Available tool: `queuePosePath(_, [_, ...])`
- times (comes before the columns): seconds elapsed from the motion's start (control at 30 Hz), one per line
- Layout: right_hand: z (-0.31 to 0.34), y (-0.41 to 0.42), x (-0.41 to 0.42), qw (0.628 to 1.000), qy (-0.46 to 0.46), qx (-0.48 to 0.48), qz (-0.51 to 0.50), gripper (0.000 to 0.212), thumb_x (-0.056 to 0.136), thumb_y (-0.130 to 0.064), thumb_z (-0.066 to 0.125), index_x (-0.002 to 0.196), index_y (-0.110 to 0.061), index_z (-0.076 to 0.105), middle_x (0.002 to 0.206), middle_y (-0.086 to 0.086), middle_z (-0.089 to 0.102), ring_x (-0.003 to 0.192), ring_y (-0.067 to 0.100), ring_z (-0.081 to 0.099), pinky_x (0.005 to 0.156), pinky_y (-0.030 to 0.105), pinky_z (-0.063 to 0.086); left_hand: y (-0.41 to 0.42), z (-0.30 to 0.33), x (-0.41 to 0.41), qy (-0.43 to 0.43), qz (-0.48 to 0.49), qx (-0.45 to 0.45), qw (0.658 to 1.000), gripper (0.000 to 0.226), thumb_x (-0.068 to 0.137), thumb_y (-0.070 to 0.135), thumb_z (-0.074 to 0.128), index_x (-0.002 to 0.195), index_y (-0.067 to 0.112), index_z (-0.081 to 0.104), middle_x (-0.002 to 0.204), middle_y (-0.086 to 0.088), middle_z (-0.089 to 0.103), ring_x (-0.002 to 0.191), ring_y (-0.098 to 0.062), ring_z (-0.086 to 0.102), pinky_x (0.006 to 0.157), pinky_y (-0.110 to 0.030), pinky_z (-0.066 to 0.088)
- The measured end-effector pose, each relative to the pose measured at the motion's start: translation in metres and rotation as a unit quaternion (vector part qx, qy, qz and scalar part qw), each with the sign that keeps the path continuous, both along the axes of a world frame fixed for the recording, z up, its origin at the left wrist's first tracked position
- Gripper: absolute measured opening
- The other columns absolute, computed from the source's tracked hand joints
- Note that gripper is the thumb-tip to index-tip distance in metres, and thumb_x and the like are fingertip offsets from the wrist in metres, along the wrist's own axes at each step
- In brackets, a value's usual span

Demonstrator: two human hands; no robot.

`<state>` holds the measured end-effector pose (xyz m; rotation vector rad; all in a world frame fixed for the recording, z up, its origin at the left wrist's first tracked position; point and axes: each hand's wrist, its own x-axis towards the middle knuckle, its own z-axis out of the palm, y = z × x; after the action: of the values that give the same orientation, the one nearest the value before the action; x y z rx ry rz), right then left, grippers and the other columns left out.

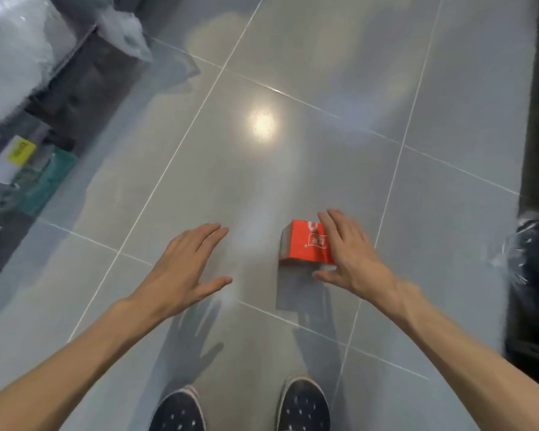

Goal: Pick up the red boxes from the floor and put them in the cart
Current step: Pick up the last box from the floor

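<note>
Clear plastic-wrapped bundles (19, 48) line the far left edge of a glossy grey tiled floor (262, 169). The left hand (181, 269) hovers spread and empty, well apart from the red box (304, 244) to its right. The right hand (352, 253), fingers splayed, reaches around that box's right side with nothing gripped; actual contact cannot be told. Dotted dark shoes (304, 405) stand below.

We list one red box (305, 244): small carton, white print on top, grey end face, closed, resting on the grey tiled floor (293, 150).
</note>
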<state>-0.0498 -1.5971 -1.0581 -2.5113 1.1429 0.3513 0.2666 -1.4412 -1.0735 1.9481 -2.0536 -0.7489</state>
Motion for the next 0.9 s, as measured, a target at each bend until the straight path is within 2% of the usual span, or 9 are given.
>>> queuePosePath(0.1, [-0.042,-0.014,0.0,1.0,-0.002,-0.021,0.024,0.128,0.066,-0.053,0.088,0.16,-0.005,0.016,0.163,0.019,0.025,0.153,0.037,0.021,0.126,0.051,0.015,-0.021,-0.053,0.007,0.004,-0.022,-0.02,1.0,0.087,0.09,0.072,0.052,0.157,0.025,0.023,0.16,0.002,0.028,0.148,-0.018,0.026,0.121,-0.041,0.022])
queuePosePath(0.17, [-0.061,-0.021,0.0,0.999,-0.014,-0.04,0.033,0.124,0.064,-0.057,0.085,0.158,-0.005,0.024,0.155,0.016,0.04,0.144,0.036,0.037,0.122,0.047,0.027,-0.037,-0.082,0.012,0.004,-0.034,-0.037,0.999,0.087,0.09,0.073,0.052,0.156,0.023,0.025,0.16,0.002,0.03,0.148,-0.018,0.026,0.122,-0.039,0.021])
queuePosePath(0.23, [-0.074,-0.025,-0.001,0.997,-0.028,-0.065,0.042,0.114,0.063,-0.063,0.078,0.152,-0.007,0.034,0.141,0.011,0.052,0.128,0.031,0.05,0.111,0.042,0.037,-0.052,-0.104,0.018,-0.002,-0.051,-0.057,0.997,0.086,0.09,0.072,0.053,0.156,0.022,0.028,0.159,0.001,0.032,0.148,-0.019,0.027,0.122,-0.036,0.02])
queuePosePath(0.33, [-0.084,-0.031,-0.002,0.994,-0.061,-0.081,0.044,0.1,0.065,-0.068,0.069,0.145,-0.015,0.039,0.131,0.003,0.056,0.117,0.025,0.053,0.102,0.038,0.041,-0.066,-0.123,0.025,-0.005,-0.045,-0.078,0.996,0.083,0.091,0.07,0.052,0.155,0.022,0.03,0.159,0.001,0.033,0.146,-0.019,0.03,0.121,-0.036,0.022])
queuePosePath(0.47, [-0.075,-0.029,0.0,0.995,-0.076,-0.06,0.027,0.091,0.068,-0.07,0.063,0.14,-0.018,0.043,0.127,0.0,0.057,0.112,0.023,0.056,0.099,0.038,0.045,-0.072,-0.112,0.031,-0.014,-0.041,-0.072,0.996,0.082,0.091,0.072,0.05,0.155,0.024,0.029,0.159,0.002,0.033,0.147,-0.018,0.029,0.12,-0.036,0.024])
queuePosePath(0.57, [-0.048,-0.029,0.008,0.996,-0.075,-0.021,-0.032,0.097,0.068,-0.081,0.062,0.139,-0.018,0.045,0.123,0.0,0.058,0.108,0.023,0.056,0.096,0.039,0.046,-0.067,-0.073,0.037,-0.015,-0.029,-0.053,0.998,0.083,0.09,0.076,0.046,0.155,0.028,0.027,0.16,0.004,0.032,0.147,-0.017,0.028,0.12,-0.038,0.025])
queuePosePath(0.67, [0.013,-0.031,0.019,0.993,-0.077,0.006,-0.087,0.101,0.064,-0.086,0.062,0.139,-0.02,0.044,0.123,-0.002,0.058,0.109,0.022,0.055,0.095,0.04,0.045,-0.062,-0.002,0.04,-0.014,-0.011,-0.056,0.998,0.082,0.09,0.075,0.046,0.155,0.028,0.028,0.159,0.004,0.034,0.146,-0.017,0.031,0.119,-0.038,0.026])
queuePosePath(0.77, [0.107,-0.036,0.034,0.99,-0.092,0.009,-0.105,0.102,0.061,-0.087,0.057,0.137,-0.022,0.044,0.121,-0.003,0.058,0.108,0.022,0.055,0.093,0.042,0.047,-0.059,0.093,0.048,-0.012,0.006,-0.064,0.998,0.081,0.089,0.074,0.048,0.154,0.028,0.03,0.158,0.003,0.036,0.144,-0.017,0.033,0.118,-0.036,0.027])
queuePosePath(0.9, [0.254,-0.044,0.049,0.989,-0.103,-0.008,-0.105,0.084,0.061,-0.077,0.071,0.127,-0.03,0.047,0.108,-0.01,0.058,0.097,0.018,0.057,0.079,0.036,0.049,-0.055,0.236,0.069,-0.015,0.034,-0.075,0.997,0.08,0.089,0.074,0.047,0.153,0.028,0.031,0.156,0.006,0.037,0.143,-0.016,0.033,0.118,-0.037,0.026])
